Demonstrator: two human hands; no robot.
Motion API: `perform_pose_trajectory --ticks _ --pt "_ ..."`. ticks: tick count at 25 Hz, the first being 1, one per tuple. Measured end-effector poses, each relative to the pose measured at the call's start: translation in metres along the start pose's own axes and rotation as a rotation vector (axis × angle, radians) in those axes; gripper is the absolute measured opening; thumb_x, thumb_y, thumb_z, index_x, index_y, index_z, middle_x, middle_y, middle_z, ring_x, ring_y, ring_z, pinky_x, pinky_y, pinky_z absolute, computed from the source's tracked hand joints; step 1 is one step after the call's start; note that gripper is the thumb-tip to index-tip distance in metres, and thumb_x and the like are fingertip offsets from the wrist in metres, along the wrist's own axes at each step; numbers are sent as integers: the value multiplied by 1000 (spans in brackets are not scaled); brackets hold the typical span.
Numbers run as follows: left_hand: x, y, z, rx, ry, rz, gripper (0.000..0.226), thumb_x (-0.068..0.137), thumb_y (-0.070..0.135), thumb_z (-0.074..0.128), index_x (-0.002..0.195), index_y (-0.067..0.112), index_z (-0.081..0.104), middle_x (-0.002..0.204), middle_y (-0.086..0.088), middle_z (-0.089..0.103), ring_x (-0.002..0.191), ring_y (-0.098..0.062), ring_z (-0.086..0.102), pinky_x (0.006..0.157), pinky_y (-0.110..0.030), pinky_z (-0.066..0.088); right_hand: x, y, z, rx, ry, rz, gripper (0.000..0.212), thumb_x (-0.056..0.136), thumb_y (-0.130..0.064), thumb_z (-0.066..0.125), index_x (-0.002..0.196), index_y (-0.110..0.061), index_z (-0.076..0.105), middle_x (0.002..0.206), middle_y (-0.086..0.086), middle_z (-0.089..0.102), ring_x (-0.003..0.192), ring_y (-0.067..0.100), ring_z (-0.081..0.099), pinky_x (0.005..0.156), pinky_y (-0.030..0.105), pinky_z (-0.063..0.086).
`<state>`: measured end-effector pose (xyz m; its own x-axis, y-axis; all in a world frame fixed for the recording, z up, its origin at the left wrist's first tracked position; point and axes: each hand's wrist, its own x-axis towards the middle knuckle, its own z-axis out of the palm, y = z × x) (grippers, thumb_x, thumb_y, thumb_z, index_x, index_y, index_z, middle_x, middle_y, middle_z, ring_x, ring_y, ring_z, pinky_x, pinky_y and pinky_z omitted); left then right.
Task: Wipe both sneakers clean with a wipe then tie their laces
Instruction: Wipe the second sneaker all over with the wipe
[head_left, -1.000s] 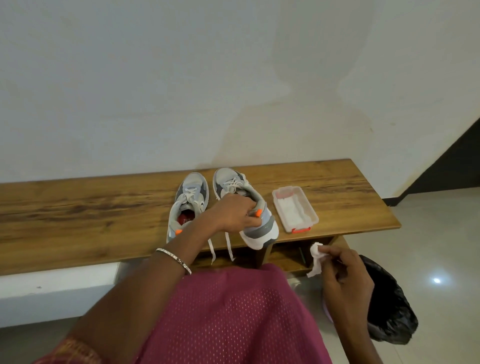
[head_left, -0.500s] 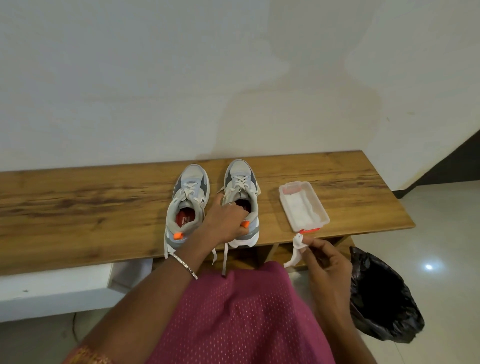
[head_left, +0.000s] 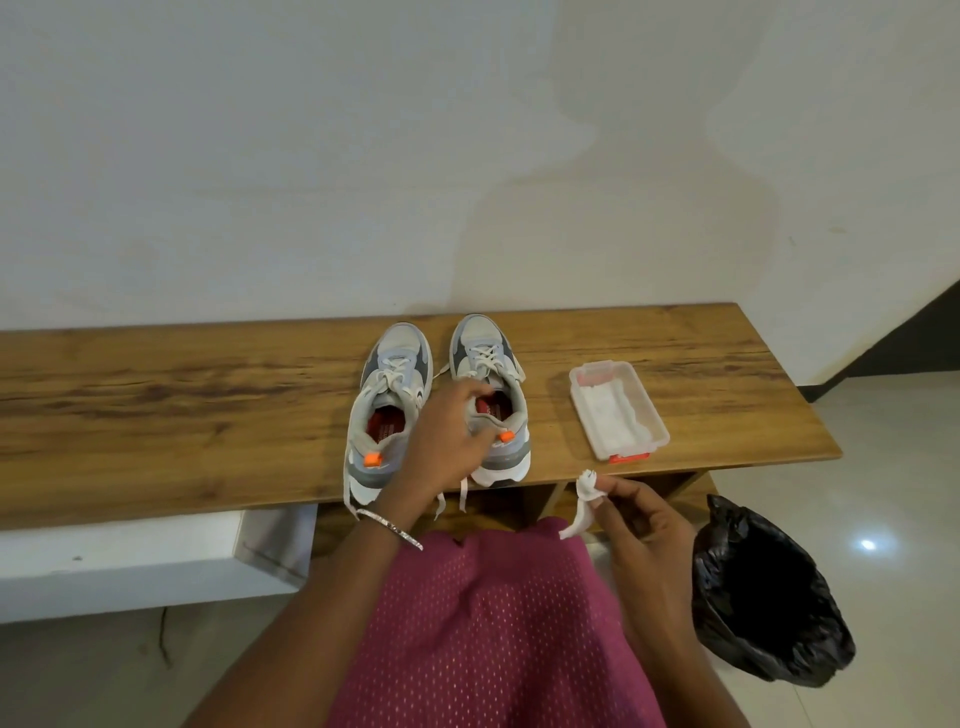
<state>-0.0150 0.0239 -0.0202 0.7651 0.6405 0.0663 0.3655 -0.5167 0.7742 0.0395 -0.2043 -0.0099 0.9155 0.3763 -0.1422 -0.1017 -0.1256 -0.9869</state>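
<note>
Two grey-and-white sneakers with orange heel tabs stand side by side on the wooden bench (head_left: 156, 415), toes to the wall. The left sneaker (head_left: 389, 410) has loose laces hanging over the bench's front edge. My left hand (head_left: 449, 434) rests on the heel collar of the right sneaker (head_left: 488, 353), fingers spread over its opening. In front of the bench edge, my right hand (head_left: 641, 519) pinches a crumpled white wipe (head_left: 584, 493) between thumb and fingertips; its tail hangs down.
An open clear plastic box of wipes (head_left: 660, 434) with an orange clasp sits on the bench, right of the sneakers. A bin lined with a black bag (head_left: 763, 597) stands on the tiled floor at the right. My pink-clad lap fills the foreground.
The right sneaker went from tilted and turned to standing flat and straight beside the left one. My left hand's grip on its heel loosened. My right hand rose with the wipe toward the bench edge.
</note>
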Motion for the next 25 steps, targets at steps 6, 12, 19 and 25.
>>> perform_pose_trajectory --ticks 6,12,19,25 --pt "7 -33 -55 -439 270 -657 24 91 21 56 82 4 70 89 -16 71 85 -30 68 72 -39 52 -13 -4 10 -2 -45 6 18 87 -12 73 100 -23 76 100 -6 75 97 15 70 86 42 59" --pt "4 -49 -60 642 -213 -225 35 94 49 54 83 17 59 68 3 56 67 -17 56 65 -32 43 -21 1 20 -60 -98 30 22 88 -10 72 102 -27 75 102 -9 75 100 14 69 88 48 58" --pt "16 -55 -40 692 -199 -161 43 92 43 64 108 3 65 101 -13 65 91 -26 65 69 -30 44 -22 7 29 -59 -121 47 22 87 -9 73 100 -27 76 101 -6 75 98 17 70 87 49 59" --pt "13 -62 -26 815 -185 -189 43 94 17 50 131 -4 55 99 -16 69 85 -28 68 77 -35 56 -17 9 29 -66 -120 60 23 87 -7 72 100 -26 76 102 -5 76 99 19 70 88 50 58"
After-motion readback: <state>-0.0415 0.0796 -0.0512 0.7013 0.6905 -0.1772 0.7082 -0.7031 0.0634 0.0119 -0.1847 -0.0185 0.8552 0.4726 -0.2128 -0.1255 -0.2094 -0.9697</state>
